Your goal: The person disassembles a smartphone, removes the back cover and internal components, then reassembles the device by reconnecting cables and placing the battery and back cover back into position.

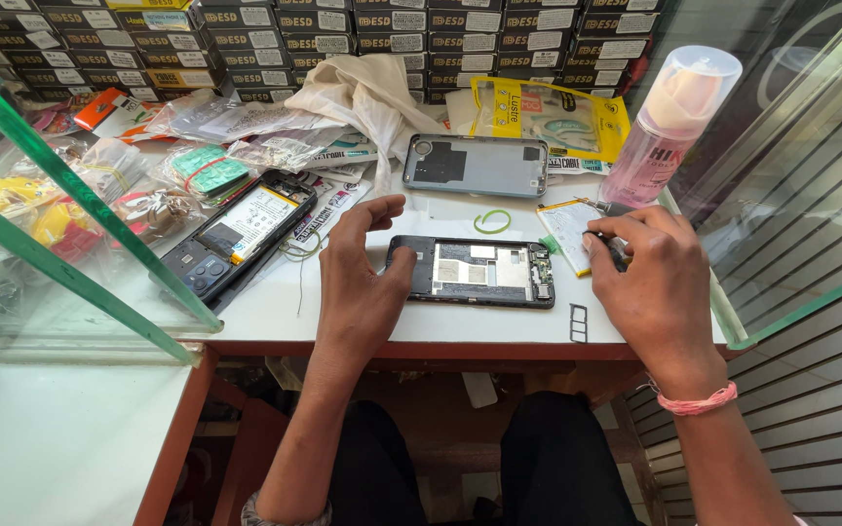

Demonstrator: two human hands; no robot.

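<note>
A phone repair shop: opened phones [470,271] lie on the white worktop [363,317], small boxes [343,39] stacked behind, glass walls [801,166] beside.

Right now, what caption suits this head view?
Left hand steadies an opened phone; right hand touches its removed battery.

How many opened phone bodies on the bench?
2. One opened phone lies between the hands, steadied by the left hand. Another sits further left, by the glass. A detached back cover lies behind; clutter may hide more.

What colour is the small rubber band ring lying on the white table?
Green rubber band ring, clearest in the head view.
</note>
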